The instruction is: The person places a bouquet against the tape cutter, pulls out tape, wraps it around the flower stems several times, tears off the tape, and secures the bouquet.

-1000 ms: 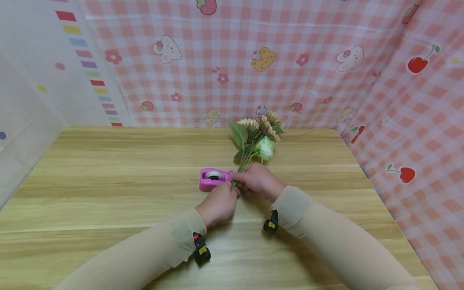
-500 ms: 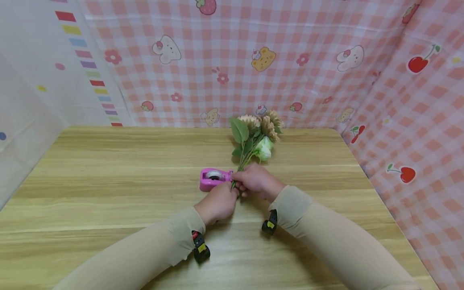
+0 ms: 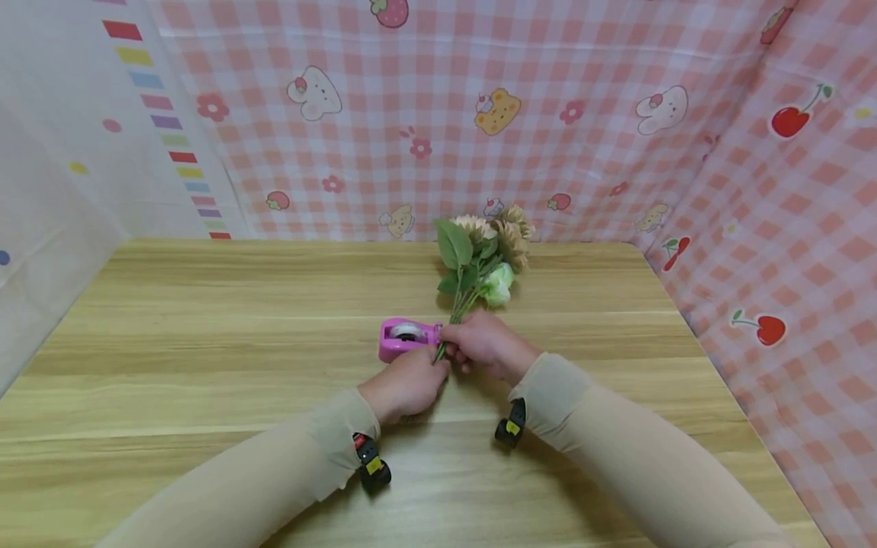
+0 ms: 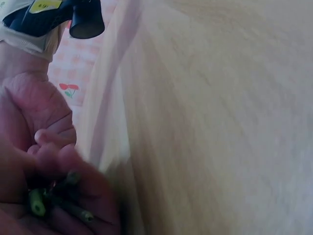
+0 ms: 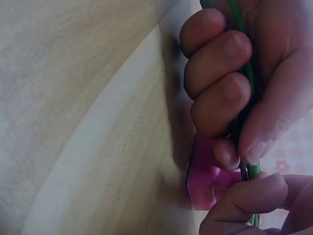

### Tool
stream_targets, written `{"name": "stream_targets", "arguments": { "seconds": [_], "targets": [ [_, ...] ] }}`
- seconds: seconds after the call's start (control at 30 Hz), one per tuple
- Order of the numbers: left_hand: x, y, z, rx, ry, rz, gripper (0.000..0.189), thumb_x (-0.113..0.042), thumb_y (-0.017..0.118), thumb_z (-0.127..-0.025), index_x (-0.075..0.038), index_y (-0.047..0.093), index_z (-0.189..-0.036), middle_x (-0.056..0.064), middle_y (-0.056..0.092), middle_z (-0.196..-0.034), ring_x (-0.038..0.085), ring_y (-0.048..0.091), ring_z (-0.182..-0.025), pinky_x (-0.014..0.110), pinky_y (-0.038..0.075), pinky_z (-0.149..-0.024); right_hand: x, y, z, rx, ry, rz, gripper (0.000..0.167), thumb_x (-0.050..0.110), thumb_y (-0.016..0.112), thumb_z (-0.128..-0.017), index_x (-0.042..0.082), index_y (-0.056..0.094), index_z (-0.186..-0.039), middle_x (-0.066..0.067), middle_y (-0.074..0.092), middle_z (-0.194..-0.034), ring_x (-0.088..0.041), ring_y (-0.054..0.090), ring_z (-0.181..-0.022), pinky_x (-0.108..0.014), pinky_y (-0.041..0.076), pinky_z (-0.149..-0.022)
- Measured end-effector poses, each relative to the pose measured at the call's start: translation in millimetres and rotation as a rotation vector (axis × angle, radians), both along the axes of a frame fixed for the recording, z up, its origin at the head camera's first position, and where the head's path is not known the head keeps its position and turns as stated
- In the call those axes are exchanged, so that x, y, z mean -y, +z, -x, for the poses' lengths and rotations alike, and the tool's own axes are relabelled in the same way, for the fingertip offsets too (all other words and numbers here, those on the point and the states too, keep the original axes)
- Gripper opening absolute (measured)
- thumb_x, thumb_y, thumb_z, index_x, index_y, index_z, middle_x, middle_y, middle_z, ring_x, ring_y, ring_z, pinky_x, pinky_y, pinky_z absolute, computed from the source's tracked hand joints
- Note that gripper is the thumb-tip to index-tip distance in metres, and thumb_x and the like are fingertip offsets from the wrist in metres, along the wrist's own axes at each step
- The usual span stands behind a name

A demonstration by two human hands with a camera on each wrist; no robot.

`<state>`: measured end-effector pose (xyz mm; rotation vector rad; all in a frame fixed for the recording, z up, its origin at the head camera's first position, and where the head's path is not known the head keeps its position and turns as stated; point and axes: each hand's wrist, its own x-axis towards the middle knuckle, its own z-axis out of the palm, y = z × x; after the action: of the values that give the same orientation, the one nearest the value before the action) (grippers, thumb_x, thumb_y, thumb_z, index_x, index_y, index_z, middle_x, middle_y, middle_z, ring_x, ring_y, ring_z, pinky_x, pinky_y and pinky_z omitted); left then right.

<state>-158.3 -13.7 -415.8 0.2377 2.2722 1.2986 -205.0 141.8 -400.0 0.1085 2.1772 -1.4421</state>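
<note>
A bunch of flowers (image 3: 495, 285), with cream, tan and pale green-white heads and green leaves, slants away from me over the table. My left hand (image 3: 413, 380) grips the lower stems, whose cut ends (image 4: 38, 202) show in its palm in the left wrist view. Just farther up, my right hand (image 3: 489, 344) pinches the stems at the tape dispenser's cutter end. In the right wrist view the left fingers (image 5: 215, 68) curl round the green stems, with the right hand (image 5: 249, 205) below. The pink tape dispenser (image 3: 393, 350), with a clear roll inside, sits beside both hands.
The wooden table (image 3: 240, 327) reaches back to a pink checked cloth (image 3: 438, 91) with cartoon prints. More cloth hangs at the left and right sides. A black camera is strapped to each wrist.
The left hand and forearm have shifted slightly left and nearer me, and the stems have turned, so the flower heads sit a little differently. The right hand and dispenser have barely moved.
</note>
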Motion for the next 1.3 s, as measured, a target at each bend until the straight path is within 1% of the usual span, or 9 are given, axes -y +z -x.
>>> {"name": "stream_targets", "arguments": {
  "seconds": [0.13,0.27,0.43,0.6,0.77,0.87,1.07,1.2,1.3],
  "targets": [
    [4.8,3.5,0.6,0.095,-0.05,-0.044,0.038,-0.021,0.04,-0.114,-0.001,0.059,-0.088,0.002,0.055,-0.06,0.015,0.052,-0.049,0.025,0.048,-0.046,-1,-0.6,-1.3,0.02,-0.023,0.042,0.036,0.013,0.061,-0.1,0.009,0.06,-0.065,0.003,0.055,-0.057,-0.009,0.049,-0.051,-0.019,0.045,-0.048],
    [7.1,4.4,2.6,-0.016,-0.12,0.053,0.032,-0.021,0.042,-0.113,-0.006,0.057,-0.089,0.002,0.051,-0.067,0.016,0.053,-0.058,0.028,0.049,-0.055,-1,-2.4,-1.0,0.03,-0.037,0.063,0.034,0.013,0.061,-0.101,0.01,0.06,-0.068,0.003,0.056,-0.057,-0.008,0.049,-0.05,-0.019,0.046,-0.048],
    [6.7,1.4,4.2,-0.146,-0.167,0.162,0.029,-0.022,0.04,-0.114,-0.002,0.061,-0.119,0.013,0.068,-0.101,0.028,0.07,-0.101,0.044,0.059,-0.094,-1,-1.8,-0.9,0.053,-0.062,0.08,0.031,0.016,0.062,-0.103,0.01,0.062,-0.073,0.003,0.058,-0.06,-0.008,0.05,-0.051,-0.019,0.047,-0.049],
    [6.5,0.3,3.9,-0.19,-0.164,0.202,0.042,-0.024,0.038,-0.114,0.002,0.052,-0.144,0.025,0.064,-0.14,0.039,0.058,-0.138,0.053,0.047,-0.119,-2,-1.5,-1.7,0.064,-0.069,0.077,0.035,0.027,0.064,-0.106,0.01,0.062,-0.075,0.003,0.059,-0.062,-0.007,0.051,-0.052,-0.018,0.048,-0.049],
    [9.9,4.6,2.9,-0.219,-0.168,0.265,0.036,-0.026,0.043,-0.113,0.0,0.058,-0.133,0.023,0.068,-0.133,0.038,0.064,-0.131,0.053,0.051,-0.114,1,-1.5,-1.6,0.051,-0.058,0.076,0.037,0.024,0.062,-0.106,0.01,0.062,-0.073,0.003,0.058,-0.061,-0.007,0.051,-0.051,-0.018,0.048,-0.049],
    [14.9,13.7,1.7,-0.25,-0.183,0.349,0.037,-0.034,0.049,-0.112,-0.003,0.061,-0.127,0.017,0.072,-0.12,0.03,0.072,-0.111,0.049,0.059,-0.101,3,-0.3,-1.2,0.056,-0.06,0.088,0.037,0.022,0.061,-0.107,0.009,0.061,-0.073,0.003,0.057,-0.06,-0.007,0.051,-0.049,-0.017,0.048,-0.048],
    [33.7,42.8,8.2,-0.482,-0.144,0.49,0.036,-0.046,0.069,-0.101,-0.011,0.064,-0.101,0.003,0.064,-0.081,0.018,0.06,-0.068,0.034,0.052,-0.06,5,1.2,0.0,0.068,-0.062,0.109,0.035,0.019,0.058,-0.107,0.008,0.062,-0.074,0.003,0.056,-0.058,-0.007,0.05,-0.049,-0.017,0.048,-0.047],
    [47.6,42.9,21.8,-0.616,-0.102,0.508,0.051,-0.046,0.082,-0.091,-0.006,0.067,-0.118,0.007,0.069,-0.103,0.023,0.066,-0.088,0.036,0.058,-0.074,4,1.3,0.5,0.07,-0.07,0.11,0.032,0.018,0.059,-0.106,0.008,0.063,-0.077,0.002,0.056,-0.06,-0.008,0.049,-0.049,-0.018,0.047,-0.047],
    [54.6,31.3,31.7,-0.648,-0.167,0.499,0.068,-0.043,0.084,-0.089,-0.003,0.061,-0.14,0.013,0.067,-0.131,0.032,0.065,-0.115,0.045,0.058,-0.1,4,2.3,-0.1,0.077,-0.08,0.109,0.028,0.017,0.059,-0.106,0.007,0.062,-0.08,0.001,0.058,-0.061,-0.008,0.05,-0.05,-0.019,0.047,-0.047]
  ]
}}
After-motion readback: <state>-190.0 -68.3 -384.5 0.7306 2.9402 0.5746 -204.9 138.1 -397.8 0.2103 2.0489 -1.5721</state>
